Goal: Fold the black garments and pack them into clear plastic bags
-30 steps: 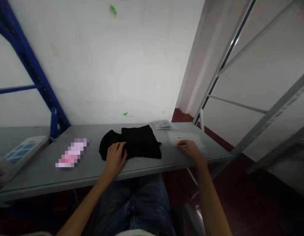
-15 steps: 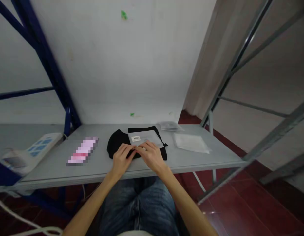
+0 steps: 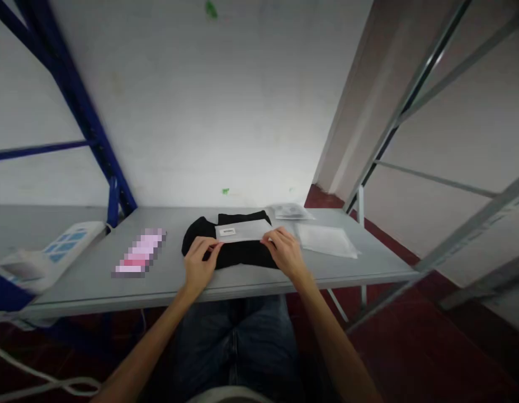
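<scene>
A translucent plastic bag (image 3: 245, 230) with a small white label (image 3: 227, 232) near its left end lies across a folded black cloth item (image 3: 246, 254). My left hand (image 3: 201, 258) pinches the bag's near left corner between thumb and fingers. At the near right corner, my right hand (image 3: 284, 252) grips the same edge, fingers closed. Black fabric shows on the left, behind and in front of the bag. What is inside the bag cannot be made out.
To the right lie a flat clear bag (image 3: 326, 239) and a small stack of packets (image 3: 291, 211). A pixelated pink object (image 3: 142, 250) and a white power strip (image 3: 72, 249) are on the left. Blue (image 3: 81, 101) and grey metal frames (image 3: 394, 129) flank the table (image 3: 167, 291).
My hands have moved apart from the bag's middle to its two near corners. The bag's near edge now lies farther back, with more black cloth showing in front.
</scene>
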Action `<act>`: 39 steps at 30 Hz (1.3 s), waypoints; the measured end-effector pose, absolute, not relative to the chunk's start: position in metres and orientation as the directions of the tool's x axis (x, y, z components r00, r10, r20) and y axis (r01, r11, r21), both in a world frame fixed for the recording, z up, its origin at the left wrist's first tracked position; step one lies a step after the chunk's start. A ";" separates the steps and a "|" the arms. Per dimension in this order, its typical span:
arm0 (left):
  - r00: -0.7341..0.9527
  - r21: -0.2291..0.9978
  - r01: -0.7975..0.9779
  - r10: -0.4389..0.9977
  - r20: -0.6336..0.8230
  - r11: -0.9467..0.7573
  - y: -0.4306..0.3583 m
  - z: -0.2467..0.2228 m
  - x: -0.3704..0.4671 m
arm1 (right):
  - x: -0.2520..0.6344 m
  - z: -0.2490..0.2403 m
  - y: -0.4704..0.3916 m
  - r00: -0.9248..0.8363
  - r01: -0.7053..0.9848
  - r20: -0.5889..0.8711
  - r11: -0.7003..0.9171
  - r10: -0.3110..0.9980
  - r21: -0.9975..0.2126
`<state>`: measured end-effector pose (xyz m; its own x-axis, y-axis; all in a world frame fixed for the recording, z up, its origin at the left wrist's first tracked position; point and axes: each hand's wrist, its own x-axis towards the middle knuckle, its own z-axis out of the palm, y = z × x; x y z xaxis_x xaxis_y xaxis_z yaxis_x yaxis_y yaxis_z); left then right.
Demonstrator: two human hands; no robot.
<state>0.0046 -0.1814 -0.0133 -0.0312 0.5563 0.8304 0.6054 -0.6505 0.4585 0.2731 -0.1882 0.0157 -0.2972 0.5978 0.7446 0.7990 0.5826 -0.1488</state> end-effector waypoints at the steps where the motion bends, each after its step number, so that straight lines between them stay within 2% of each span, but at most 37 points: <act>1: -0.058 0.472 0.599 0.553 0.831 -0.647 -0.180 -0.013 0.002 | 0.278 0.017 -0.188 -0.284 0.806 0.746 0.571 0.603 -0.155; 8: -0.087 0.502 0.547 0.551 0.830 -0.670 -0.177 -0.014 -0.006 | 0.295 0.024 -0.189 -0.264 0.832 0.730 0.532 0.631 -0.160; 15: -0.119 0.565 0.537 0.607 0.785 -0.626 -0.178 -0.014 -0.004 | 0.294 0.025 -0.190 -0.269 0.848 0.720 0.512 0.640 -0.139; 23: 0.009 0.437 0.687 0.608 0.794 -0.581 -0.182 -0.013 0.000 | 0.287 0.026 -0.191 -0.279 0.826 0.722 0.542 0.634 -0.156; 28: 0.066 0.467 0.644 0.652 0.755 -0.606 -0.181 -0.015 0.001 | 0.283 0.027 -0.193 -0.303 0.837 0.707 0.533 0.639 -0.123; 33: 0.212 0.478 0.581 0.689 0.693 -0.659 -0.178 -0.017 0.001 | 0.281 0.025 -0.192 -0.308 0.849 0.701 0.518 0.643 -0.101; 39: 0.264 0.466 0.580 0.696 0.668 -0.668 -0.176 -0.018 0.000 | 0.278 0.026 -0.194 -0.338 0.834 0.691 0.544 0.639 -0.095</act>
<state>0.0001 -0.1764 -0.0181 0.2641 0.6957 0.6681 0.5802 -0.6679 0.4662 0.2785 -0.1938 0.0262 -0.3380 0.6388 0.6911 0.8340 0.5436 -0.0945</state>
